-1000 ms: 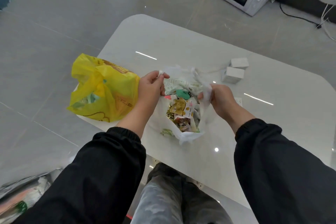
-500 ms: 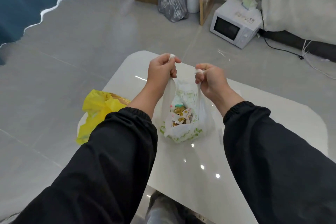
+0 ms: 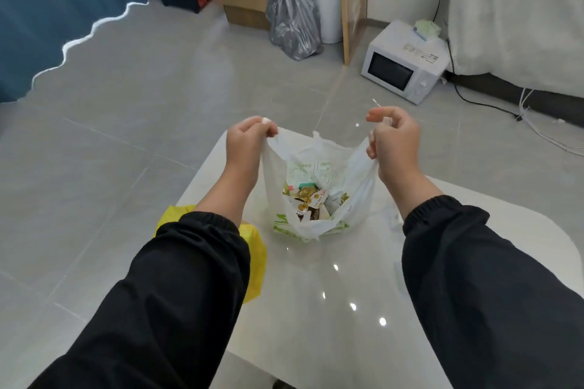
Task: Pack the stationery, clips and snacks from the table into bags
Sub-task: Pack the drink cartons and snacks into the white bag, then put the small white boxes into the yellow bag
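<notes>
On the bench (image 3: 347,309), near the yellow bag (image 3: 254,262), keep the white bag (image 3: 358,199) of snacks (image 3: 308,199) seated upright. With left grip (image 3: 245,148) and right grip (image 3: 393,142) each curled tight on one side of its mouth, spread wide, draw together evenly, then knot.

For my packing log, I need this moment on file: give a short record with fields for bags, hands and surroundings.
White bag: mouth pulled open, over table
Contents: snack packets
Left hand: grips its left handle
Right hand: grips its right handle
Yellow bag: on table, partly behind left sleeve
Floor: microwave
</notes>
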Motion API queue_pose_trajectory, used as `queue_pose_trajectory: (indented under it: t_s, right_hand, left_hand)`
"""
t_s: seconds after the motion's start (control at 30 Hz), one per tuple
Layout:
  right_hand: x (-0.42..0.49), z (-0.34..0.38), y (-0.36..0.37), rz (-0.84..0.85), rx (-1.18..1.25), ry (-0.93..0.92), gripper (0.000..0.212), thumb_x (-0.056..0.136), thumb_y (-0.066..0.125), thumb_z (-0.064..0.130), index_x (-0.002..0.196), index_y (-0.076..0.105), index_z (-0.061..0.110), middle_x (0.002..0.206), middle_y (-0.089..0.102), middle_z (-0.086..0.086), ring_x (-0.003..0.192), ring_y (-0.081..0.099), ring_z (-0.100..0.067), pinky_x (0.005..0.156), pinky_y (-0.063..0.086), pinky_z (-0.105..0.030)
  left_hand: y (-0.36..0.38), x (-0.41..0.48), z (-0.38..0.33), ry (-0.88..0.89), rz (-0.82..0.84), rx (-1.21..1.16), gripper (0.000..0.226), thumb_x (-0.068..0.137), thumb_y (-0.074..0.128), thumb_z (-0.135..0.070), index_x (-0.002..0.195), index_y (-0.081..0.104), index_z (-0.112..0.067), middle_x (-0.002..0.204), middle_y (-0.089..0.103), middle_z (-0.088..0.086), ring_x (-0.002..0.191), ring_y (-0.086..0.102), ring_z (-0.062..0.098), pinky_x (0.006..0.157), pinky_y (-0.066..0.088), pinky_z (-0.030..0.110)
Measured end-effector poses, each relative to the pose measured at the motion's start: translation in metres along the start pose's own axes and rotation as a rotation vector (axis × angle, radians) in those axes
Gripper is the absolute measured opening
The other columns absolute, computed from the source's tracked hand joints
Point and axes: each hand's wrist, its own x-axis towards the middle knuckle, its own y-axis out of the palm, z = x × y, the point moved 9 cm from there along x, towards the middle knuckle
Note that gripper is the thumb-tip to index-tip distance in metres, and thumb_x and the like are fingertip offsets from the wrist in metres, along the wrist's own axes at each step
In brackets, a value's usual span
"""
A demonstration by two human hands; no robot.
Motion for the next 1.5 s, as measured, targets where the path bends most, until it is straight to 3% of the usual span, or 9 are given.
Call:
queue_pose_trajectory:
  t_s: [0.13, 0.27, 0.4, 0.5, 0.73, 0.87, 1.03, 1.3, 1.5]
  right_hand:
    - [0.013, 0.012, 0.0, -0.133, -0.161, -0.168, 0.039, 0.072, 0.036, -0.002, 0.084, 0.058, 0.028, 0.094, 0.065, 0.001, 0.074, 0.051, -0.016, 0.072, 0.046, -0.038]
    - [0.015, 0.009, 0.009, -0.19, -0.32, -0.224, 0.034, 0.089, 0.034, -0.006, 0.109, 0.057, 0.01, 0.101, 0.059, 0.002, 0.091, 0.054, -0.012, 0.077, 0.042, -0.015]
    - [0.024, -0.03, 0.022, -0.061, -0.567, -0.119, 0.045, 0.086, 0.031, -0.008, 0.123, 0.051, 0.01, 0.103, 0.056, -0.008, 0.084, 0.051, -0.021, 0.071, 0.041, -0.029]
    - [0.027, -0.055, 0.033, 0.053, -0.731, -0.006, 0.055, 0.084, 0.032, -0.013, 0.133, 0.044, 0.007, 0.135, 0.047, -0.009, 0.109, 0.051, -0.026, 0.081, 0.038, -0.026]
    - [0.029, -0.086, 0.023, 0.054, -0.97, -0.085, 0.051, 0.088, 0.033, -0.012, 0.135, 0.043, 0.004, 0.135, 0.044, -0.012, 0.114, 0.049, -0.029, 0.086, 0.04, -0.029]
    - [0.021, -0.097, 0.017, -0.004, -1.098, -0.168, 0.053, 0.091, 0.043, 0.002, 0.143, 0.032, 0.008, 0.134, 0.037, -0.016, 0.113, 0.042, -0.031, 0.089, 0.041, -0.036]
    - [0.002, -0.174, 0.029, 0.467, -1.284, 0.143, 0.059, 0.097, 0.041, 0.028, 0.15, 0.016, 0.015, 0.147, 0.026, -0.022, 0.132, 0.028, -0.036, 0.103, 0.033, -0.047]
    - [0.0, -0.112, -0.023, -0.015, -1.127, -0.142, 0.058, 0.092, 0.05, 0.019, 0.146, 0.03, 0.019, 0.15, 0.021, -0.018, 0.136, 0.025, -0.033, 0.111, 0.028, -0.043]
    - [-0.011, -0.118, -0.053, 0.114, -0.946, -0.192, 0.062, 0.094, 0.048, 0.026, 0.149, 0.021, 0.018, 0.156, 0.011, -0.01, 0.144, 0.012, -0.025, 0.116, 0.018, -0.037]
  left_hand:
    - [-0.009, 0.023, -0.005, -0.038, 0.028, -0.04, 0.024, 0.064, 0.052, -0.011, 0.044, 0.059, -0.021, 0.076, 0.068, 0.001, 0.09, 0.058, 0.019, 0.085, 0.042, 0.03]
    - [-0.014, 0.038, -0.002, -0.088, 0.016, -0.06, 0.023, 0.075, 0.048, -0.006, 0.054, 0.054, -0.013, 0.088, 0.068, 0.009, 0.09, 0.063, 0.024, 0.081, 0.049, 0.033]
    - [-0.052, 0.05, 0.032, -0.164, -0.097, 0.114, 0.028, 0.092, 0.043, -0.006, 0.065, 0.05, -0.01, 0.095, 0.067, 0.001, 0.066, 0.064, 0.022, 0.06, 0.052, 0.033]
    - [-0.074, 0.054, 0.066, -0.194, -0.134, 0.308, 0.026, 0.095, 0.042, -0.012, 0.073, 0.054, -0.013, 0.089, 0.066, 0.004, 0.051, 0.055, 0.017, 0.051, 0.044, 0.03]
    - [-0.092, 0.04, 0.137, -0.394, -0.222, 0.332, 0.022, 0.096, 0.037, -0.009, 0.081, 0.053, -0.011, 0.096, 0.066, 0.017, 0.069, 0.064, 0.022, 0.062, 0.055, 0.036]
    - [-0.087, 0.031, 0.125, -0.182, -0.269, 0.602, 0.014, 0.096, 0.037, -0.014, 0.1, 0.05, -0.009, 0.099, 0.057, 0.008, 0.093, 0.058, 0.028, 0.07, 0.041, 0.034]
    - [-0.041, 0.023, 0.163, -0.164, 0.16, 0.969, 0.058, 0.095, 0.045, -0.017, 0.148, 0.021, -0.013, 0.15, 0.028, 0.007, 0.136, 0.03, 0.028, 0.108, 0.029, 0.042]
    - [-0.04, 0.014, 0.094, 0.104, -0.197, 1.148, 0.085, 0.083, 0.053, -0.005, 0.151, 0.003, -0.019, 0.158, 0.004, 0.014, 0.145, 0.009, 0.031, 0.113, 0.015, 0.054]
    - [0.079, -0.037, 0.098, 0.631, 0.302, 1.434, 0.076, 0.076, 0.05, -0.012, 0.146, 0.02, -0.017, 0.154, 0.018, 0.017, 0.143, 0.015, 0.036, 0.112, 0.015, 0.057]
